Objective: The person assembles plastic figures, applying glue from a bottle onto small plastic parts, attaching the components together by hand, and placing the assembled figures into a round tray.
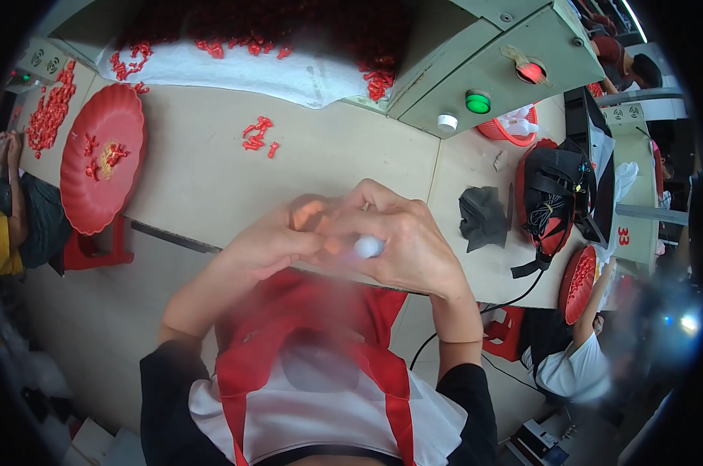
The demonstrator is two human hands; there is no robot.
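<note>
Both my hands meet above the front edge of the table, their fingers pinched together. A blurred patch lies over this part of the picture. My right hand [414, 237] is closed around a slim tool with a pale rounded end [369, 247], which pokes out by the palm; its working end is hidden. Fingers of my left hand [278, 239] are closed too, touching the right fingers, and what they hold cannot be made out. Beyond the hands a few small glossy red figure-like pieces [257, 140] lie loose on the pale tabletop [192, 155].
To the left stands a red scalloped tray [76, 186] with several red pieces. A green machine [476, 70] with buttons holds more red pieces on white cloth [305, 89]. Right are a black cloth [482, 217], a black bag [557, 186] and a red basket [515, 128]. Other people sit at both sides.
</note>
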